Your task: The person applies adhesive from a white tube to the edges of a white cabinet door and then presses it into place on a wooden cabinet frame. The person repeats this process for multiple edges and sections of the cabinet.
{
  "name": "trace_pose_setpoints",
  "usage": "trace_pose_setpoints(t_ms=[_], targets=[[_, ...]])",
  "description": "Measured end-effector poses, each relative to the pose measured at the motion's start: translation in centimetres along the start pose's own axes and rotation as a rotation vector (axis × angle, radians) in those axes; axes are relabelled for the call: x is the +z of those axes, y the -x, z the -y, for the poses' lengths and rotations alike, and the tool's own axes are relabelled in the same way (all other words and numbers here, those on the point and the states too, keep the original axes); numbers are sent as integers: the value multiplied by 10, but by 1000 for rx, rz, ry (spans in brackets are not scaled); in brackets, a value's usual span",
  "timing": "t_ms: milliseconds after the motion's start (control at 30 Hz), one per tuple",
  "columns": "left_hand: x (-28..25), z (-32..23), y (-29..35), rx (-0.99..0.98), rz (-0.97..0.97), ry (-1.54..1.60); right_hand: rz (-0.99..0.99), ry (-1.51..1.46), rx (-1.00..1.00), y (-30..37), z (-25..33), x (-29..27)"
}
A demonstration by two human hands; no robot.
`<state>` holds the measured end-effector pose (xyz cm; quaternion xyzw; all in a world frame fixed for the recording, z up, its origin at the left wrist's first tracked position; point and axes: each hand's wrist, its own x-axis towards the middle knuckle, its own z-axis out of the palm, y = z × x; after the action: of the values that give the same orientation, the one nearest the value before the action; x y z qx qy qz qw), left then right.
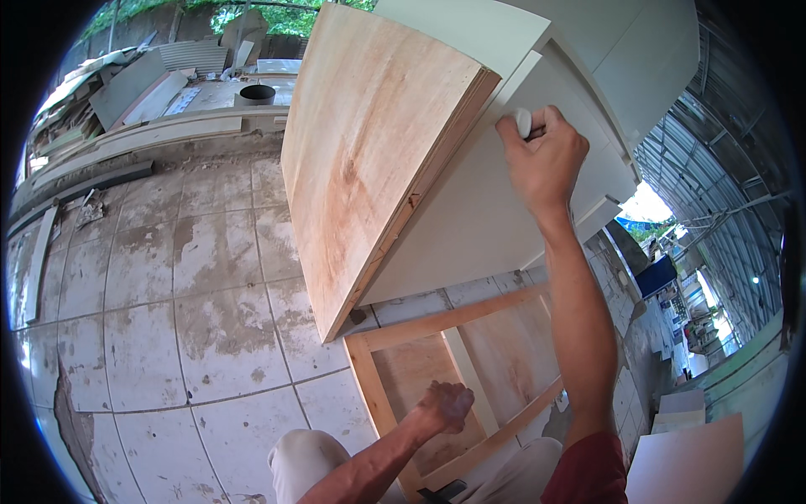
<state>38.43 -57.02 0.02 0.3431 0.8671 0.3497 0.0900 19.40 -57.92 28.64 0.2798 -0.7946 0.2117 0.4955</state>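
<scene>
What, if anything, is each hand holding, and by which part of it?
The right hand grips a small pale rounded piece by its lower part. Whether the curled left hand holds anything cannot be told.

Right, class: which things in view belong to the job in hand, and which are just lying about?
Likely the job, judged by nearness to the hands:
pale round piece, in the right hand
white panel, beside that hand
plywood panel, alongside
framed wooden panel, below the left hand

Apparently lying about:
scrap boards, upper left
dark round container
pale sheet, lower right
</scene>
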Motion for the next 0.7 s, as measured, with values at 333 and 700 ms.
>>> trace_pose_setpoints(t_ms=[333, 700], targets=[[-54, -1, 16, -138, 111, 54, 10, -44, 51, 56, -10, 25], [-112, 28, 37, -499, -263, 112, -12, -129, 46, 108, -13, 47]])
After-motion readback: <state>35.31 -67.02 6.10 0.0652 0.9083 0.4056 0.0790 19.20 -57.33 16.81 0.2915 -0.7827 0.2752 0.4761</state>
